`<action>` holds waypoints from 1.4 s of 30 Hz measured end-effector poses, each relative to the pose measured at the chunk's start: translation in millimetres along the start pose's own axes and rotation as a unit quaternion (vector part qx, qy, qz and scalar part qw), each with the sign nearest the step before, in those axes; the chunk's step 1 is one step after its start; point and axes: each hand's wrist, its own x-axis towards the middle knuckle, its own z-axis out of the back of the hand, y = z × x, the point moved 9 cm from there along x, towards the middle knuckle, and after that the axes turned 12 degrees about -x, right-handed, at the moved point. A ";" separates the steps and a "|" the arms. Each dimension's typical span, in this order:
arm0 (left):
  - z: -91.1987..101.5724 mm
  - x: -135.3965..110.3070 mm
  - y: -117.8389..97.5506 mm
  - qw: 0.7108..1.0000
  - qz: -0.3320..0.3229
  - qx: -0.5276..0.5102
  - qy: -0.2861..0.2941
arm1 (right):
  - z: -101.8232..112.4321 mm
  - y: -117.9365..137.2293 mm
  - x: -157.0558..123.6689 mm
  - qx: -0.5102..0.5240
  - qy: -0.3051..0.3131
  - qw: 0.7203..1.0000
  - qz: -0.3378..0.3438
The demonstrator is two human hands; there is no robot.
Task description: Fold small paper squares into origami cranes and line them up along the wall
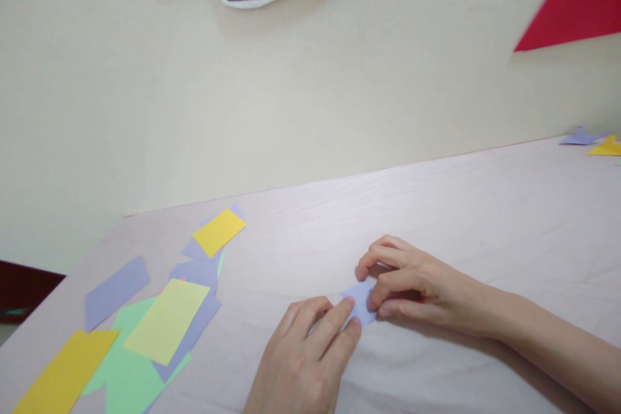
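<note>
A small piece of lavender paper (363, 296) lies on the pale cloth between my two hands. My left hand (313, 349) presses its fingertips onto the paper's left and near edges, holding it against the surface. From the right, my right hand (420, 281) has its thumb and index finger closed at the paper's right edge, while its other fingers curl above. Part of the paper is hidden under the fingers, so any fold in it is hard to make out.
Loose paper pieces are scattered at left: yellow (220, 231), pale yellow (167, 320), green (130, 381) and lavender (116, 291). Folded lavender (579, 137) and yellow (606, 146) shapes sit at the far right. Behind the cloth-covered surface (427, 200) rises a wall (310, 97) with decorations.
</note>
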 end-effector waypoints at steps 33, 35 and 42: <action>-3.5 2.0 -6.0 1.000 -0.007 0.023 -0.018 | -9.7 -10.8 6.4 -0.004 -0.046 0.985 -0.166; -4.1 1.7 -5.9 1.000 -0.007 0.022 -0.019 | -10.1 -10.8 6.8 -0.007 -0.047 0.985 -0.166; -5.5 3.0 -6.0 1.000 -0.004 0.024 -0.016 | -10.7 -10.0 6.8 -0.010 -0.052 0.984 -0.167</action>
